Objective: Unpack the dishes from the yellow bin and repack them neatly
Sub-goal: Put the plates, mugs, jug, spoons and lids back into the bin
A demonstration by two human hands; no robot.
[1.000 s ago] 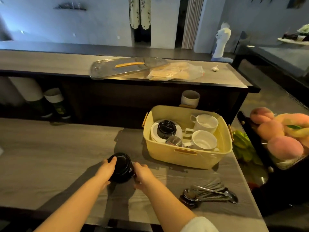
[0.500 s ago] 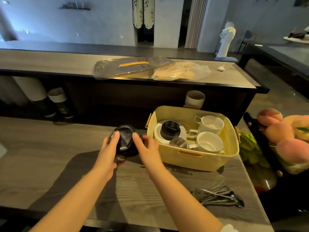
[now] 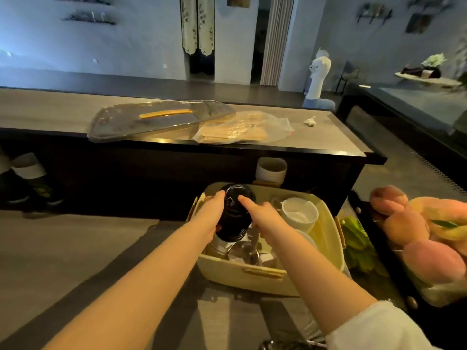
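While left hand [image 3: 211,217] and right hand [image 3: 264,219] clamp the black lidded cup [image 3: 233,219], it hangs over the left half of the yellow bin [image 3: 327,238]. Likely light, stiff, slick: hold the body, not the lid.

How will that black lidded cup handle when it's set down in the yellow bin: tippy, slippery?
Probably tippy: the black cup is taller than wide, and the yellow bin below is crowded with dishes. Glossy sides look somewhat slippery, which may be why left hand and right hand both hold it.
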